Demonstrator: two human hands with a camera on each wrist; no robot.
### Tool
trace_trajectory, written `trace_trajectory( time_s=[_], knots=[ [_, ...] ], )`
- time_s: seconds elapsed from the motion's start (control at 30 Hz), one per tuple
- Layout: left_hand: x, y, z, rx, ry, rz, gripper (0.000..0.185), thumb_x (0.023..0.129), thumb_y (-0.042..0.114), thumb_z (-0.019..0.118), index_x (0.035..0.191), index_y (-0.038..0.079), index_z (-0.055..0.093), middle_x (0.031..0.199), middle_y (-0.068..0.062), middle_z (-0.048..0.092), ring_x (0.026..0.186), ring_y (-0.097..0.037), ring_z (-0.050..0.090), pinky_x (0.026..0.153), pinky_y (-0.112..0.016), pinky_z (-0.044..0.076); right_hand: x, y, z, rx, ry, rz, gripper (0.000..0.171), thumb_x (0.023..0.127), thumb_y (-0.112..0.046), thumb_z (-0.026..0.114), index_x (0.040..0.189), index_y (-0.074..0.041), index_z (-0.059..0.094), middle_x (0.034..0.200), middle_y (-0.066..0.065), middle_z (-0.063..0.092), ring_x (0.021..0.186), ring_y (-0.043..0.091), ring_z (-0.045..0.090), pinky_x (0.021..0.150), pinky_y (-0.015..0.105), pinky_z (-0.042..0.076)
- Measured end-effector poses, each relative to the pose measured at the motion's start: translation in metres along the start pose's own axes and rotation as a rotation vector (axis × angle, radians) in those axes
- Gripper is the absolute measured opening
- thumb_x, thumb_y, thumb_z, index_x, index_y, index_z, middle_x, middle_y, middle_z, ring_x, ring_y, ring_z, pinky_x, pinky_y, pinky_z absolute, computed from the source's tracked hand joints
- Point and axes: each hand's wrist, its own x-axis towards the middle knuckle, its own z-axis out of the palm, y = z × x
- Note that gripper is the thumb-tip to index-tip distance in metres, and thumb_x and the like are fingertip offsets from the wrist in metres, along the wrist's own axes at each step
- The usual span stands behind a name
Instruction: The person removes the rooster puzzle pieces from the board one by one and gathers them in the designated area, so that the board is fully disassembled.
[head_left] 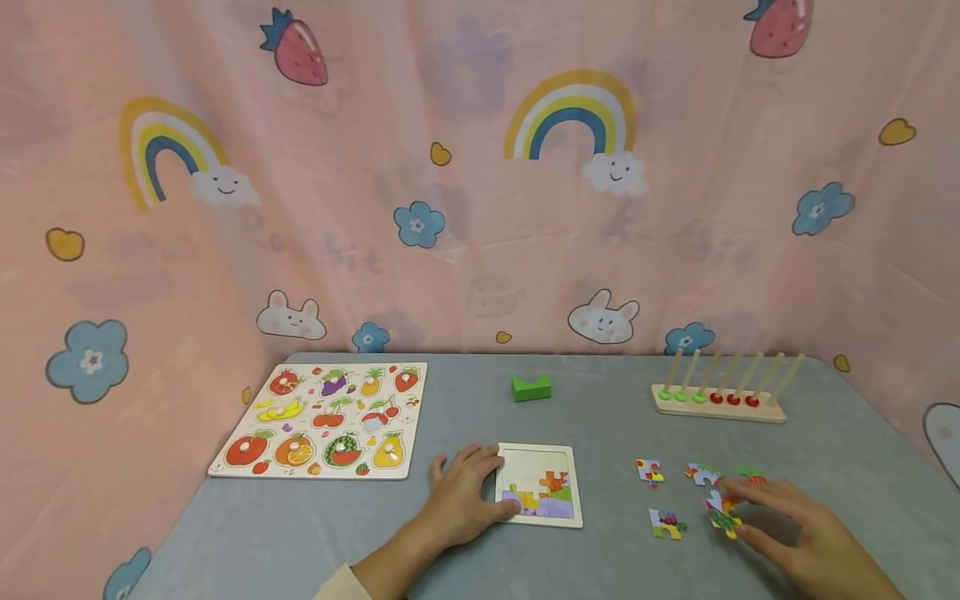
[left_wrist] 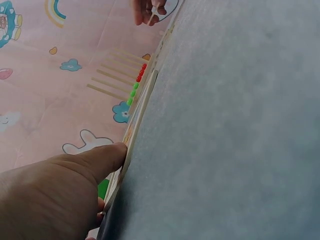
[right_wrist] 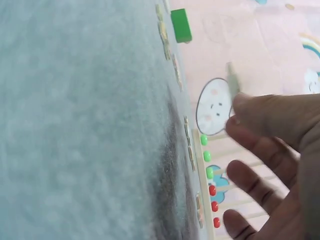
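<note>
Between the thumb and index finger of my right hand (head_left: 813, 533) is a small jigsaw piece (right_wrist: 233, 82), pinched at its edge and lifted above the table; its other fingers spread loosely. Loose jigsaw pieces lie near it, among them one with a yellow corner (head_left: 648, 472) and one with a red figure (head_left: 666, 524). My left hand (head_left: 461, 496) holds the square puzzle tray (head_left: 534, 447) at its left side, thumb over the front left rim and fingertips by the back left corner. Joined pieces (head_left: 551, 500) fill the tray's lower right part.
On the left lies a fruit knob puzzle board (head_left: 315, 421). A green notched block (head_left: 531, 387) sits behind the tray. At the back right stands a wooden peg rack (head_left: 716, 406) with green and red beads. A pink patterned curtain (head_left: 480, 275) hangs behind the grey table (head_left: 300, 533).
</note>
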Motion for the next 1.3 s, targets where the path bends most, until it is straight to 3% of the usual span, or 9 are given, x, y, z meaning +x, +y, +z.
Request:
trace_trajectory(
  time_s=[0.23,0.67,0.83,1.07,1.3],
  knots=[
    [0.000,0.000,0.000,-0.002,-0.010,-0.007,0.059,0.066,0.050,0.066,0.113,0.015,0.057,0.126,0.005,0.044,0.119,-0.020,0.033,0.088,-0.057,0.008,-0.007,0.011,0.004,-0.082,-0.029,0.083,0.046,0.068,-0.018,0.073,0.112,-0.018,0.059,0.096,-0.011,0.057,0.085,0.001,0.046,0.068,0.008,0.034],
    [0.001,-0.002,0.002,-0.002,-0.010,-0.006,0.059,0.066,0.052,0.065,0.113,0.017,0.057,0.127,0.006,0.044,0.119,-0.019,0.032,0.087,-0.057,0.007,-0.009,0.023,0.008,-0.165,-0.089,0.127,0.043,0.068,-0.030,0.072,0.110,-0.027,0.059,0.105,-0.013,0.055,0.091,-0.003,0.043,0.070,0.009,0.032],
    [0.001,-0.001,0.002,-0.002,-0.005,-0.009,0.059,0.065,0.051,0.066,0.113,0.017,0.057,0.127,0.006,0.044,0.119,-0.019,0.032,0.088,-0.056,0.007,-0.009,0.021,0.006,-0.149,-0.087,0.166,0.041,0.070,-0.033,0.070,0.109,-0.026,0.059,0.104,-0.009,0.055,0.093,-0.005,0.042,0.070,0.009,0.033],
    [0.001,-0.001,0.003,-0.001,-0.010,0.007,0.059,0.066,0.052,0.065,0.113,0.016,0.057,0.127,0.006,0.044,0.119,-0.020,0.032,0.087,-0.057,0.008,0.001,-0.001,-0.006,-0.080,0.005,0.112,0.044,0.070,-0.019,0.072,0.112,-0.022,0.058,0.105,-0.006,0.055,0.089,-0.003,0.047,0.068,0.009,0.034],
    [-0.001,-0.002,0.001,0.011,0.001,-0.004,0.060,0.066,0.053,0.064,0.113,0.017,0.057,0.127,0.007,0.044,0.119,-0.019,0.033,0.087,-0.057,0.008,0.033,-0.038,-0.019,-0.022,0.069,0.032,0.048,0.069,-0.010,0.072,0.113,-0.022,0.057,0.110,-0.005,0.055,0.093,0.000,0.047,0.069,0.010,0.034]
  ],
)
